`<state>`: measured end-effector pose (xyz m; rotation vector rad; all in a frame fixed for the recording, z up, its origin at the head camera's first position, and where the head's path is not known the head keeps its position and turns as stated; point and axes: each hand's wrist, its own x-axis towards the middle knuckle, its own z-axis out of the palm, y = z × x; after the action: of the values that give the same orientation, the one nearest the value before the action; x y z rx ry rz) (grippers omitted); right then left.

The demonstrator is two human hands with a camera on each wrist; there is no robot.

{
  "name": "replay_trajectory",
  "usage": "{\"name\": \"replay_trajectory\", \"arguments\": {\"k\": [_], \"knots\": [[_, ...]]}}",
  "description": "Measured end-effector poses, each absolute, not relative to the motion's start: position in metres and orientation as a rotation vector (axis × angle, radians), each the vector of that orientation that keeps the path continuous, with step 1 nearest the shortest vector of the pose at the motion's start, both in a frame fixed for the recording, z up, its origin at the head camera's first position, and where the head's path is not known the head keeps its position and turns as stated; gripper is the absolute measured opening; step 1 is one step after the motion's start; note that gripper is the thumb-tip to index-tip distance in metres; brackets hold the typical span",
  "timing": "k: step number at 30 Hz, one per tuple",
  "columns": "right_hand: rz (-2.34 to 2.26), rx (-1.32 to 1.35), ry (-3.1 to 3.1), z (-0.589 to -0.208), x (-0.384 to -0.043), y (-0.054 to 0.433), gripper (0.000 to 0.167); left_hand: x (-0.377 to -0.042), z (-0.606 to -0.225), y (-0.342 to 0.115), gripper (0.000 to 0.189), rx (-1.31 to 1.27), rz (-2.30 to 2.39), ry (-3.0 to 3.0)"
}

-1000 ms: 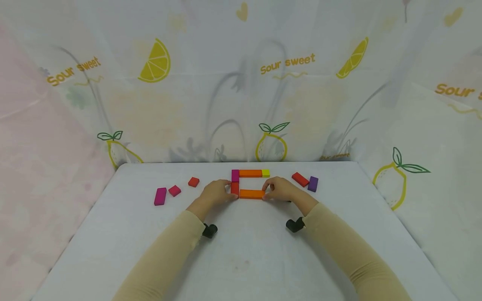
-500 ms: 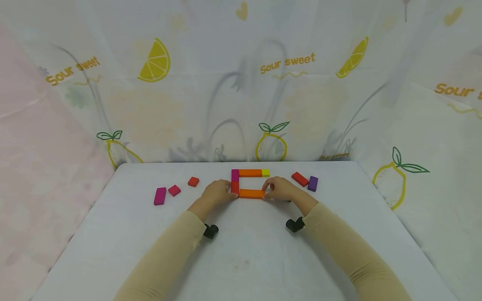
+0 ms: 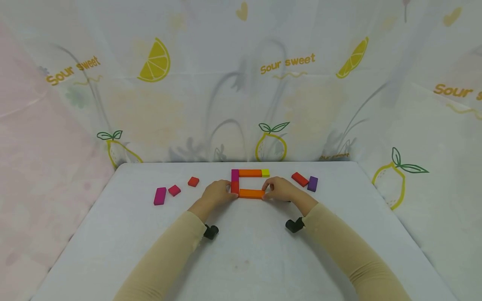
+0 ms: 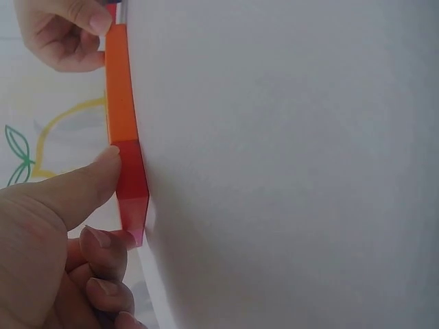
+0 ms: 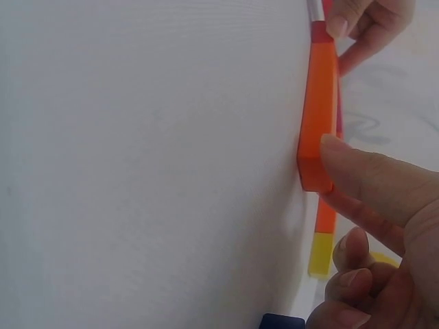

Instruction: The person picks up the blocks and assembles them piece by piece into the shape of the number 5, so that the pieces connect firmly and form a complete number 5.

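Note:
My left hand [image 3: 215,191] holds a red block [image 3: 234,188] between thumb and fingers; in the left wrist view the thumb [image 4: 106,164] lies on the block near its corner. My right hand [image 3: 279,189] pinches the right end of a long orange block [image 3: 251,194], its thumb [image 5: 343,156] on the near edge. That orange block's left end meets the red one. Behind the red block a magenta block [image 3: 235,174] continues the left side. From there another orange block [image 3: 250,173] runs right to a yellow block [image 3: 265,172], leaving the outline open on the right.
To the left on the white table [image 3: 241,251] lie a magenta block [image 3: 160,196], a small pinkish-red block [image 3: 174,190] and a small red block [image 3: 193,182]. A red block [image 3: 300,179] and a purple block [image 3: 313,184] lie to the right. A printed cloth [image 3: 211,104] hangs behind the table.

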<state>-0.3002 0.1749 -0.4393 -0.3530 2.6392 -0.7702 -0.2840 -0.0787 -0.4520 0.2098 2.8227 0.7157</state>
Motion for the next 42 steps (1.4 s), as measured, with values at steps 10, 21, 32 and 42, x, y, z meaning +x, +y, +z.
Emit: {"name": "replay_trajectory", "arguments": {"k": [10,21,32,42], "knots": [[-0.769,-0.359,2.643,-0.4403,-0.3004,0.1756,0.023,-0.2825,-0.4539,-0.0794,0.063,0.209,0.716,2.829],[-0.756,-0.363,2.645,-0.4392,-0.2996,0.1753,0.024,-0.2819,-0.4537,-0.08,0.066,0.237,0.707,2.843],[-0.762,-0.359,2.639,-0.439,-0.2984,0.1752,0.024,-0.2793,-0.4521,-0.0785,0.064,0.212,0.686,2.84],[-0.767,-0.344,2.637,-0.4377,-0.2957,0.1744,0.023,-0.2783,-0.452,-0.078,0.064,0.217,0.67,2.848]]}}
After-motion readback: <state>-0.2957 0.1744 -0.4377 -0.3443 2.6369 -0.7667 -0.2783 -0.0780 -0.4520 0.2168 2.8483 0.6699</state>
